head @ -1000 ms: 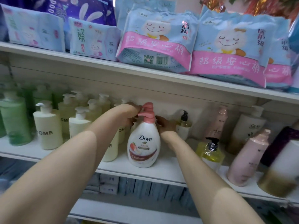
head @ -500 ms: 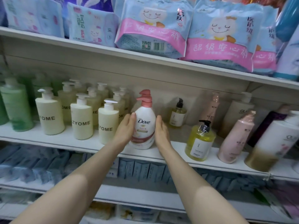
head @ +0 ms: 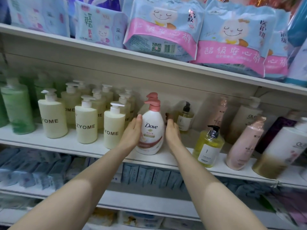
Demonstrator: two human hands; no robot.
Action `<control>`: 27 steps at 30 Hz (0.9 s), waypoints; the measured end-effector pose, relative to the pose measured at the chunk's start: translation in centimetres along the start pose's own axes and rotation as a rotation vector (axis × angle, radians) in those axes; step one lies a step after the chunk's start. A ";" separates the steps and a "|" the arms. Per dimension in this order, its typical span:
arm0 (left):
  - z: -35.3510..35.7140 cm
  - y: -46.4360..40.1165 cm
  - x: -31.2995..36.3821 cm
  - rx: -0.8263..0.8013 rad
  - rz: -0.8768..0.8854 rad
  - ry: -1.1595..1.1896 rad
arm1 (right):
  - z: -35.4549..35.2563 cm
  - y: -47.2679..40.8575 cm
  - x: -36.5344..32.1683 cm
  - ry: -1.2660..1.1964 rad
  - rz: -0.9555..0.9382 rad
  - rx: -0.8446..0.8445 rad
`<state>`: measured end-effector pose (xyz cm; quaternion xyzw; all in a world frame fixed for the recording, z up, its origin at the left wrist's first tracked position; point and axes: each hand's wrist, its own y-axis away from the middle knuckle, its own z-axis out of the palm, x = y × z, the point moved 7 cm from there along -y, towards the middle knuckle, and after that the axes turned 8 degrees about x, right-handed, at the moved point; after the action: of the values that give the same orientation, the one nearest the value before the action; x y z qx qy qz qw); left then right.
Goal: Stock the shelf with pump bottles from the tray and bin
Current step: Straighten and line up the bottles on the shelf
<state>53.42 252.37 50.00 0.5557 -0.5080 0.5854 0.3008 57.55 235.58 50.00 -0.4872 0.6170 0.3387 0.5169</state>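
A white Dove pump bottle (head: 152,130) with a pink pump stands upright on the white middle shelf (head: 79,147), with a second pink pump showing right behind it. My left hand (head: 132,132) lies flat against the bottle's left side, fingers straight. My right hand (head: 172,131) is at the bottle's right side with straight fingers, touching it or just apart; I cannot tell which. Neither the tray nor the bin is in view.
Cream ZYOME pump bottles (head: 85,120) stand in rows to the left, green bottles (head: 16,107) beyond them. To the right are a yellow bottle (head: 207,146), a small amber bottle (head: 185,118), a pink bottle (head: 244,145) and Olay bottles (head: 247,120). Soft packs (head: 162,30) fill the shelf above.
A second ago both hands were up at the Dove bottle's pump. They have come down to the bottle's sides and flattened. The view has pulled back from the shelf.
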 end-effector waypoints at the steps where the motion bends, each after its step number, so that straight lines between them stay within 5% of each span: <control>1: 0.2 -0.4 0.3 -0.016 -0.029 0.017 | 0.2 -0.6 -0.4 0.002 0.025 -0.018; 10: 1.1 -2.6 0.5 -0.078 -0.154 0.031 | 2.8 -2.4 -0.4 -0.065 0.138 -0.212; 16: 1.1 -3.0 0.0 -0.093 -0.127 0.009 | 2.4 -1.2 -0.9 -0.078 0.147 -0.190; 27: -0.4 1.6 2.6 0.024 0.209 -0.118 | -0.1 4.1 -3.6 0.059 -0.273 -0.049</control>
<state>51.26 251.75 52.09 0.5366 -0.5730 0.5860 0.2009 53.62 237.56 53.22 -0.5888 0.5513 0.2661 0.5278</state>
